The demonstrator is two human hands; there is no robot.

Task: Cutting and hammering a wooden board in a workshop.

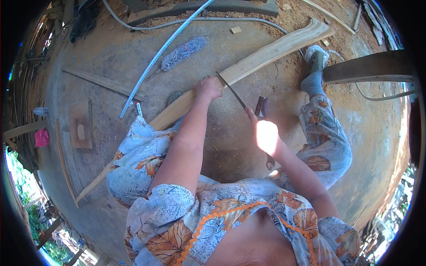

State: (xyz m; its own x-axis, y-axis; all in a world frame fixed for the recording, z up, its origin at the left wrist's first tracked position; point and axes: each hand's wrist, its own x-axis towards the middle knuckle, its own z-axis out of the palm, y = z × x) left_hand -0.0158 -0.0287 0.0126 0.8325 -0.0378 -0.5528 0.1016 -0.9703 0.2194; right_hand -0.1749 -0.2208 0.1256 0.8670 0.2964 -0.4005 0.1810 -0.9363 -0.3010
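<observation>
A long pale wooden plank (266,53) runs diagonally from upper right down to the lower left, passing over my left knee. My left hand (207,88) grips the plank near its middle. My right hand (265,135), washed out by sunlight, is closed on the handle of a long knife (231,91). The dark blade points up-left and its tip rests against the plank's edge just right of my left hand. I sit on the ground in patterned blue and orange clothing.
A long metal ruler (164,48) and a fluffy duster (183,52) lie on the concrete at upper left, beside thin wood strips (102,82). A hose (222,20) curves across the top. A small dark tool (262,106) lies near my right hand. A wooden beam (368,66) is at right.
</observation>
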